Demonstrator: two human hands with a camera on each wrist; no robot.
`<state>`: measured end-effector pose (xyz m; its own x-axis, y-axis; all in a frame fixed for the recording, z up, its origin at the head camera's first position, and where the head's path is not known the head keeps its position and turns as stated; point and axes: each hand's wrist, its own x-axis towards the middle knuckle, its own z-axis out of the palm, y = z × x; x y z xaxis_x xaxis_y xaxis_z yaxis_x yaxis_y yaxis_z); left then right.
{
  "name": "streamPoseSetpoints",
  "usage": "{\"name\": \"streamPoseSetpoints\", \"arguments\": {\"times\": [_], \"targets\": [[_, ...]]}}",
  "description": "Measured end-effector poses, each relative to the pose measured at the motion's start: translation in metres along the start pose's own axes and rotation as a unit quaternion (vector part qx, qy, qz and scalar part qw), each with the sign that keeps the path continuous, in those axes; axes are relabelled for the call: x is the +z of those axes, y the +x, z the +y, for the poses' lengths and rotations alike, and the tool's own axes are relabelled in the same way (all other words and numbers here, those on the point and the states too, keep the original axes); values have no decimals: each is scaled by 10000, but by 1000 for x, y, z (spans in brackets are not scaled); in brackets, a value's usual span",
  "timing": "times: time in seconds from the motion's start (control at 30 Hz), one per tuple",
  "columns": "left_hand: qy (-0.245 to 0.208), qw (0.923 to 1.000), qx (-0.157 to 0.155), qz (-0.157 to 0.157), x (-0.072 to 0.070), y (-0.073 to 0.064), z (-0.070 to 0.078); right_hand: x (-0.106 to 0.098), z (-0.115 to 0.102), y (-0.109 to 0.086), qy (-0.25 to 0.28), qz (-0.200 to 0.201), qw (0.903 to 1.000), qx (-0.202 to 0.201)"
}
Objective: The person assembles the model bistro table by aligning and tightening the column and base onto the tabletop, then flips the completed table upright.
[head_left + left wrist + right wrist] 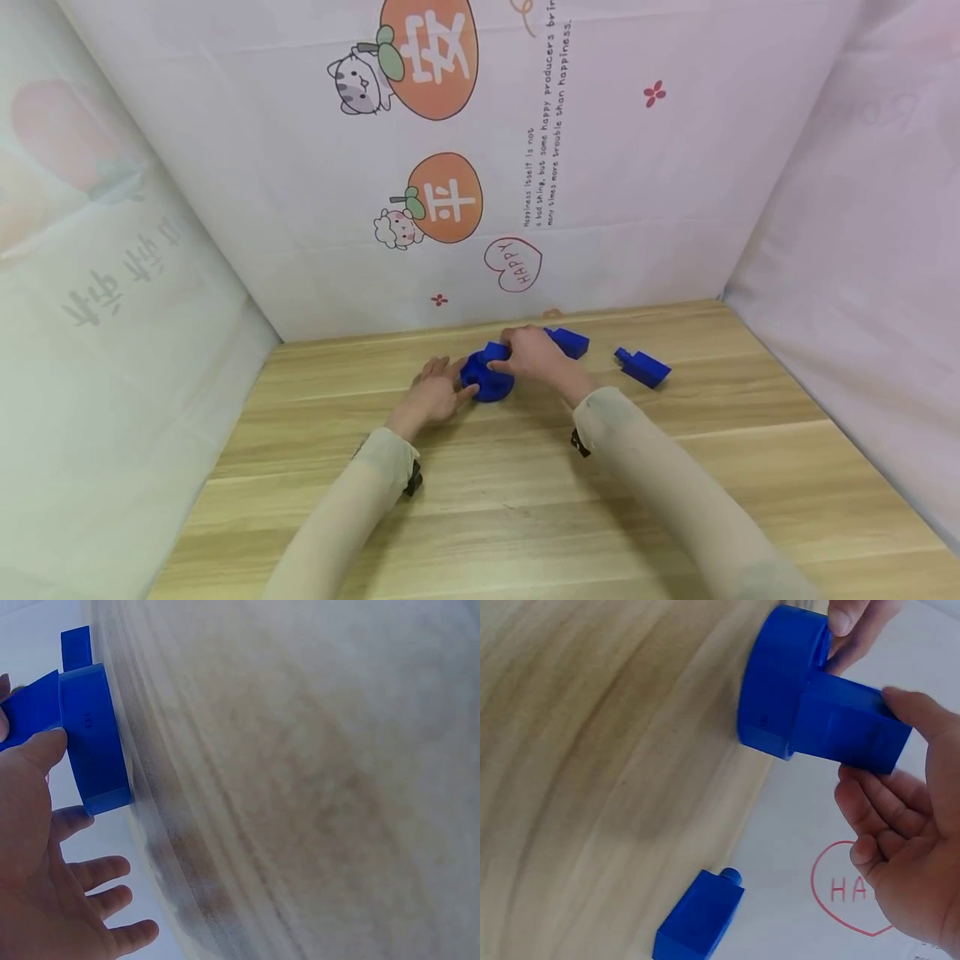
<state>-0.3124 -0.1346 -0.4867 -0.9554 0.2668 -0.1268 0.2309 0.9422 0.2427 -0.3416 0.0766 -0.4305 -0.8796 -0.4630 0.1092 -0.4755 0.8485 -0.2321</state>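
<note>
The right hand [534,354] pinches the top of a blue block [847,724] between thumb and fingers; the block stands on the round base [772,694]. The left hand [435,393], fingers spread, touches the base's left side.

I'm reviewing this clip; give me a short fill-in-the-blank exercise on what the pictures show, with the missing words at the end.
1. The block that the right hand pinches is ____ in colour.
2. In the head view, the loose blocks lie to the ____ of the base that the left hand touches.
3. Those loose blocks number ____.
4. The word inside the heart on the backdrop is ____.

Missing words: blue; right; two; HAPPY.
</note>
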Motion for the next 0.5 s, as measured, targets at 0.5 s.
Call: {"name": "streamPoseSetpoints", "arguments": {"times": [0.5], "targets": [[-53,9999,2,-96,-3,-1,2,-2,4,0,59,-133,9996,259]]}}
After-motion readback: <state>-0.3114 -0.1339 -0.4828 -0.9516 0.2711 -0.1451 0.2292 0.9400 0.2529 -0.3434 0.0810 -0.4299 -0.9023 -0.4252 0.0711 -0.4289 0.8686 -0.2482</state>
